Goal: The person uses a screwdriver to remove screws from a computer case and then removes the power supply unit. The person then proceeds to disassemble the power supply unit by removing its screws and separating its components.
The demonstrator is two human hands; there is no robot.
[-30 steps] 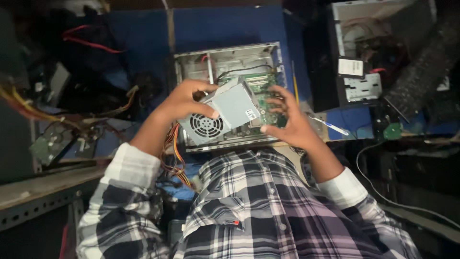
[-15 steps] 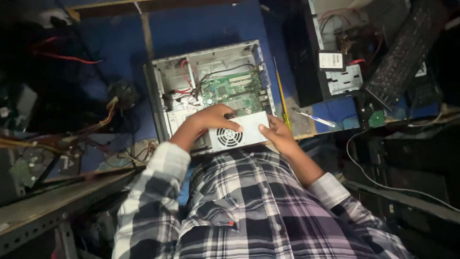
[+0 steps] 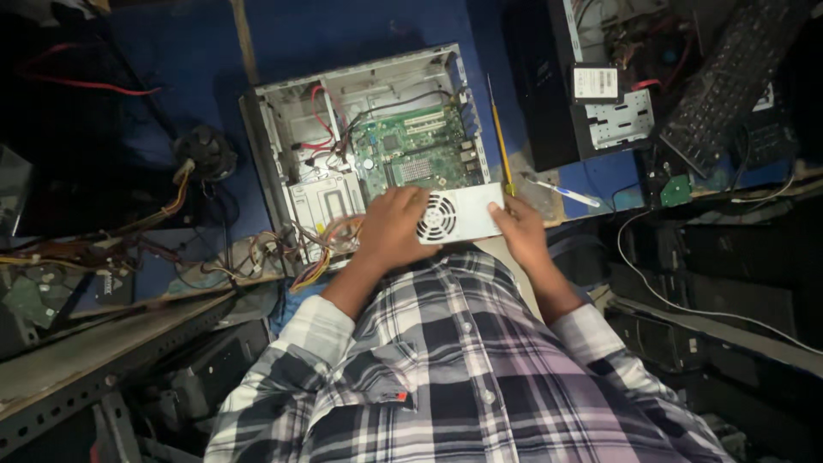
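I see the power supply unit (image 3: 456,214) just below the middle of the frame: a pale grey metal box with a round fan grille facing up on its left half. It sits at the near edge of the open computer case (image 3: 369,154), over the case's lower right corner. My left hand (image 3: 390,227) grips its left end, fingers curled over the top beside the grille. My right hand (image 3: 519,231) holds the right end, thumb on the upper face and fingers along the side.

Inside the case, above the box, lies the green motherboard (image 3: 424,150), with a metal drive cage (image 3: 324,201) to its left and red and black cables crossing over both. A bundle of yellow and orange wires (image 3: 321,253) spills out at the case's lower left, close to my left wrist.

Right of the case a yellow-handled tool (image 3: 499,133) lies on the blue table (image 3: 360,34), and a white pen (image 3: 566,193) rests near my right hand. In the upper right stand a second opened case (image 3: 600,86) and a black keyboard (image 3: 729,77). My plaid shirt (image 3: 463,369) fills the bottom centre of the frame.
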